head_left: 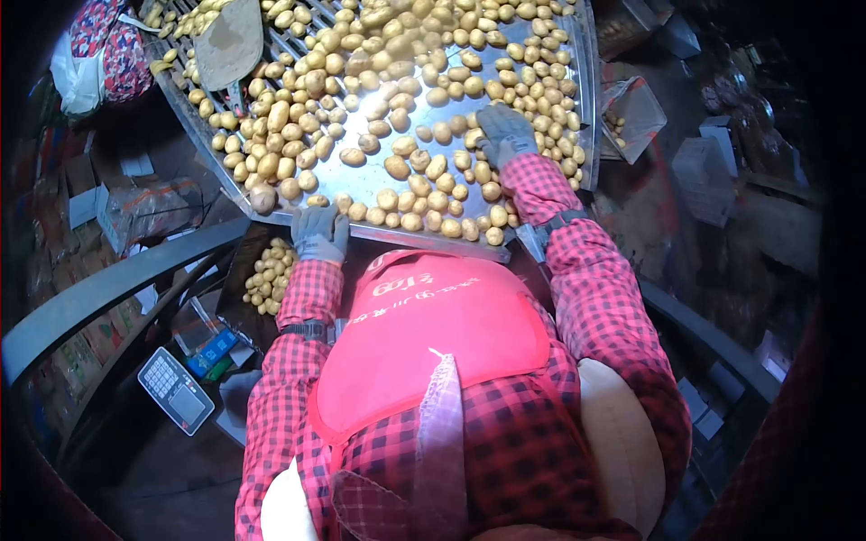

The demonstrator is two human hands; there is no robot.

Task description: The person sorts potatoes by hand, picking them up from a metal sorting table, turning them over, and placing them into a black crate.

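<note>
Many yellow potatoes (419,185) lie spread over a shiny metal sorting tray (410,240). My left hand (320,234), in a grey glove, rests at the tray's near left rim, its fingers stretched over the edge beside a few potatoes. Farther out on the right, my right hand (507,133) lies among the potatoes in a matching glove. Its fingers reach left and touch potatoes; none is plainly held. Part of its fingertips is hard to make out.
A flat scoop-shaped plate (229,45) stands among potatoes at the far left. Below the tray's left corner is a container of potatoes (269,279). A digital scale (176,390) sits lower left. Curved metal rails (117,279) flank me. A clear bag (631,117) hangs right.
</note>
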